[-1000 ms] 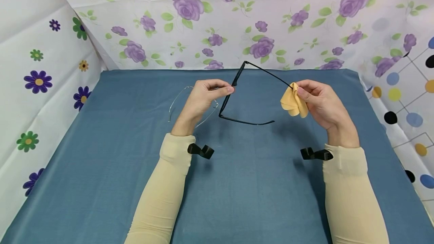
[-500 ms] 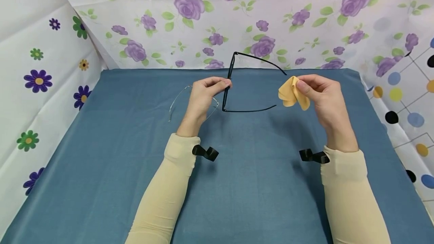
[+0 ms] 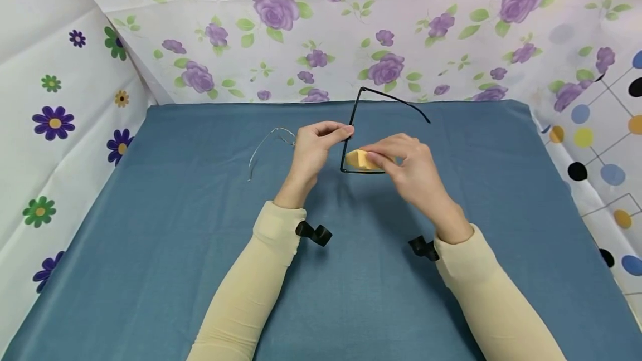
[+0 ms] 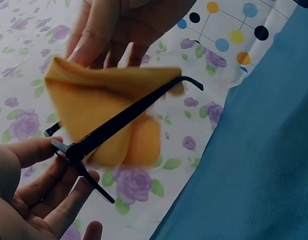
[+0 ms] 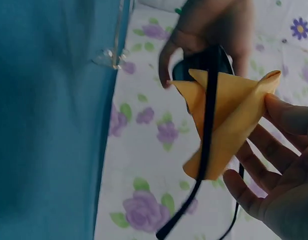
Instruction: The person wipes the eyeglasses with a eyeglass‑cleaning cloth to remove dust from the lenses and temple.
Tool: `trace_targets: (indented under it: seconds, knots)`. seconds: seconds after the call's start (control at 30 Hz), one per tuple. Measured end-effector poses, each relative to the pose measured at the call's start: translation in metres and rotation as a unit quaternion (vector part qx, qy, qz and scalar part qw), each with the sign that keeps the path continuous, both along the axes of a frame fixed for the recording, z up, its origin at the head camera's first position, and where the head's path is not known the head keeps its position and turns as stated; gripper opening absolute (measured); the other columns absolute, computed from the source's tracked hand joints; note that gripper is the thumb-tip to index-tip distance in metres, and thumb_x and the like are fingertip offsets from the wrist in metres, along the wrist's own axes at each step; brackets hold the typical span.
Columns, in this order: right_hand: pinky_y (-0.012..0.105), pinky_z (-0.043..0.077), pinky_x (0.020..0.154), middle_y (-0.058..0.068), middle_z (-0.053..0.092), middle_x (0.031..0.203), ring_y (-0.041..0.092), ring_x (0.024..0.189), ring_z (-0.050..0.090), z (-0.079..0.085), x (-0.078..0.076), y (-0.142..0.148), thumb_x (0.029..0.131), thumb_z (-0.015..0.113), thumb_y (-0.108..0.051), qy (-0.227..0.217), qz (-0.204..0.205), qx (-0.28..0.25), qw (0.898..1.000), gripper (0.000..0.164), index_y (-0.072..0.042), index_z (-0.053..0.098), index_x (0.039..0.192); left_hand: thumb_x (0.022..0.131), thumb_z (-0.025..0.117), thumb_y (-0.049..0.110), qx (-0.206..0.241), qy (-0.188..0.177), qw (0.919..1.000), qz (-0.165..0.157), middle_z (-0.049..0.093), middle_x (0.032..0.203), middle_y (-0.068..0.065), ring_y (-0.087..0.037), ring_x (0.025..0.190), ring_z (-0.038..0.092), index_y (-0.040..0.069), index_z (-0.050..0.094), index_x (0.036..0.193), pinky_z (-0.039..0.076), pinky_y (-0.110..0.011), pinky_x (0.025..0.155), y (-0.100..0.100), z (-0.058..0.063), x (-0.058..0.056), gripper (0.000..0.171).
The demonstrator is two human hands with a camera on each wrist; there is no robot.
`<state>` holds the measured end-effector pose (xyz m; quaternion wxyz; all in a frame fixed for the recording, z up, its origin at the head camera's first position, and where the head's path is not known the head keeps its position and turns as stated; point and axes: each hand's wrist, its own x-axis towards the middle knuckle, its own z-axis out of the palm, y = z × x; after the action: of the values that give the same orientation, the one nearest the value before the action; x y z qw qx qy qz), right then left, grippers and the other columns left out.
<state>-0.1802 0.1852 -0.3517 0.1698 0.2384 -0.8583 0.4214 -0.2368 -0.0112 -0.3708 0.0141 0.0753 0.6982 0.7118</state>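
Black-framed glasses (image 3: 354, 107) are pinched at the frame between the thumb and fingers of my left hand (image 3: 315, 152), temples unfolded and pointing right. My right hand (image 3: 413, 169) pinches a yellow cloth (image 3: 362, 160) close to the lower lens, between the two temples. In the left wrist view the cloth (image 4: 104, 115) hangs behind one black temple (image 4: 126, 116). The right wrist view has the cloth (image 5: 228, 115) partly covered by a temple; whether it touches the lens I cannot tell. A second pair of glasses with a thin metal frame (image 3: 258, 152) lies left of my left hand, partly hidden by it.
A blue cloth (image 3: 150, 249) covers the table. Behind it hangs a white curtain with purple roses (image 3: 276, 7). Flower-print cloth (image 3: 55, 122) lines the left side, and dotted cloth (image 3: 613, 177) the right.
My right hand has moved left with the yellow cloth, from the temple's tip to the lower lens. My left hand, still gripping the black glasses, has shifted slightly right.
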Motion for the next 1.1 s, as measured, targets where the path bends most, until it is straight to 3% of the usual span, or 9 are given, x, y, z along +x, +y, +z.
trace_targets:
  seconds: [0.13, 0.27, 0.43, 0.63, 0.83, 1.1]
  knots:
    - [0.043, 0.041, 0.089, -0.001, 0.073, 0.097, 0.017, 0.097, 0.061, -0.004, 0.001, -0.009, 0.089, 0.072, -0.016, 0.004, 0.027, 0.024, 0.999, 0.016, -0.014, 0.078, 0.104, 0.088, 0.076, 0.030, -0.007, 0.008, 0.9999, 0.009, 0.073, 0.097, -0.002, -0.017, 0.099, 0.064, 0.012, 0.078, 0.095, 0.045, -0.036, 0.097, 0.002, 0.000, 0.000, 0.019]
    - [0.041, 0.040, 0.089, -0.004, 0.072, 0.099, 0.015, 0.099, 0.059, -0.007, 0.002, -0.013, 0.090, 0.071, -0.019, -0.021, 0.052, 0.042, 0.998, 0.015, -0.015, 0.077, 0.104, 0.088, 0.076, 0.031, -0.008, 0.011, 0.9997, 0.022, 0.073, 0.095, -0.003, -0.018, 0.096, 0.064, 0.012, 0.078, 0.094, 0.045, -0.037, 0.096, 0.002, 0.001, -0.001, 0.020]
    - [0.041, 0.039, 0.092, -0.005, 0.069, 0.100, 0.015, 0.097, 0.057, -0.010, 0.004, -0.019, 0.090, 0.073, -0.021, -0.030, 0.048, 0.088, 0.995, 0.017, -0.016, 0.074, 0.105, 0.088, 0.076, 0.031, -0.008, 0.009, 0.9996, 0.026, 0.072, 0.094, -0.004, -0.021, 0.096, 0.064, 0.011, 0.077, 0.094, 0.045, -0.038, 0.096, 0.001, 0.002, -0.001, 0.021]
    - [0.045, 0.038, 0.096, 0.002, 0.069, 0.099, 0.021, 0.094, 0.059, -0.019, 0.006, -0.029, 0.086, 0.078, -0.020, 0.071, 0.014, 0.174, 0.982, 0.022, -0.012, 0.070, 0.105, 0.087, 0.077, 0.030, -0.004, 0.000, 0.9992, 0.040, 0.072, 0.095, -0.006, -0.022, 0.096, 0.064, 0.008, 0.077, 0.096, 0.044, -0.039, 0.097, 0.002, 0.002, 0.003, 0.024]
    - [0.047, 0.038, 0.094, 0.005, 0.070, 0.091, 0.024, 0.089, 0.059, -0.027, 0.006, -0.033, 0.088, 0.076, -0.020, 0.168, -0.003, 0.200, 0.965, 0.013, -0.010, 0.070, 0.095, 0.088, 0.076, 0.029, 0.005, -0.017, 0.9996, 0.024, 0.073, 0.095, -0.006, -0.021, 0.096, 0.066, 0.008, 0.077, 0.096, 0.045, -0.040, 0.098, 0.000, -0.001, 0.002, 0.023]
    - [0.051, 0.037, 0.094, 0.006, 0.070, 0.089, 0.024, 0.088, 0.059, -0.025, 0.003, -0.027, 0.085, 0.079, -0.018, 0.199, -0.002, 0.208, 0.958, 0.015, -0.008, 0.071, 0.094, 0.089, 0.075, 0.029, -0.006, -0.026, 0.9996, 0.009, 0.074, 0.093, -0.005, -0.021, 0.095, 0.067, 0.011, 0.078, 0.092, 0.037, -0.044, 0.103, -0.014, 0.001, -0.004, 0.019]
